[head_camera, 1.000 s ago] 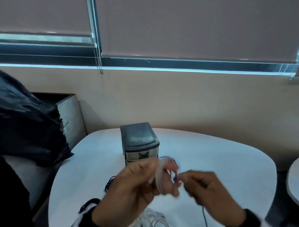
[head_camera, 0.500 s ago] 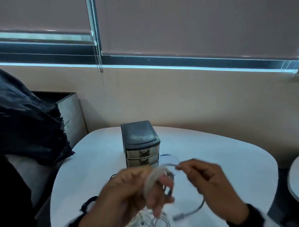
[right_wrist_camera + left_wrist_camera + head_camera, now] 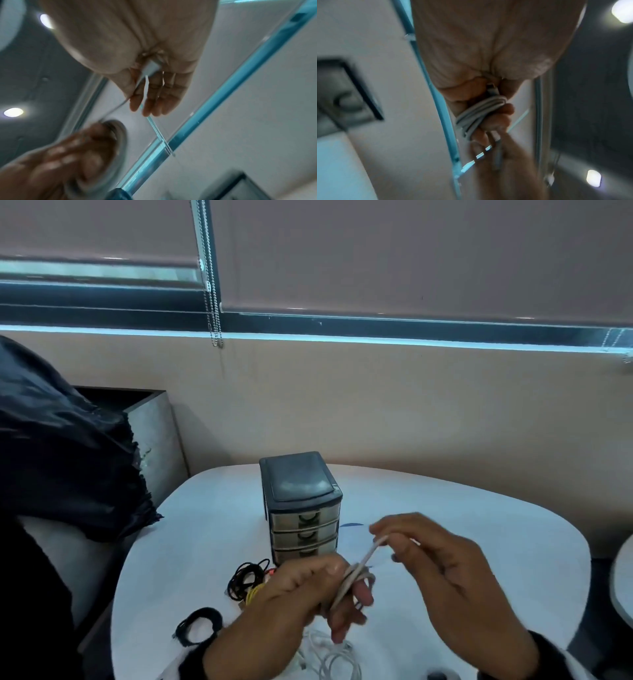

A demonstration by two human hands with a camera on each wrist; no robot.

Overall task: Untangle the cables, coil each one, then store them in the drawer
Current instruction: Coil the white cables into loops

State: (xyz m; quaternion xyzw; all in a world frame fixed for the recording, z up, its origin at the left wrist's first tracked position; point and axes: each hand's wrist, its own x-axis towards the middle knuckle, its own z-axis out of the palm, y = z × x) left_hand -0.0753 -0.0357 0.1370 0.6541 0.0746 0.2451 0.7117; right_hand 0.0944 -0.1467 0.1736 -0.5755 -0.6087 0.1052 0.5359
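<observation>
A grey cable [image 3: 352, 580] is wound in several loops around the fingers of my left hand [image 3: 329, 594], above the near part of the white table [image 3: 462, 529]. In the left wrist view the loops of the grey cable [image 3: 477, 112] cross those curled fingers. My right hand [image 3: 404, 539] pinches the cable's free end taut, up and to the right of the coil; in the right wrist view its plug [image 3: 150, 67] lies between thumb and fingers. A small black three-drawer unit [image 3: 301, 508] stands behind, all drawers shut.
On the table lie a tangle of black and yellow cables [image 3: 250, 583], a black coil [image 3: 200, 625] at the left, and loose white cables [image 3: 329, 659] under my hands. A black bag [image 3: 61, 467] sits on a grey box at the left. Another table's edge [image 3: 621, 583] shows at the right.
My left hand has dropped lower and now stands clear of the drawer unit. My right hand has swung up and right, pulling the cable's end taut over the coil.
</observation>
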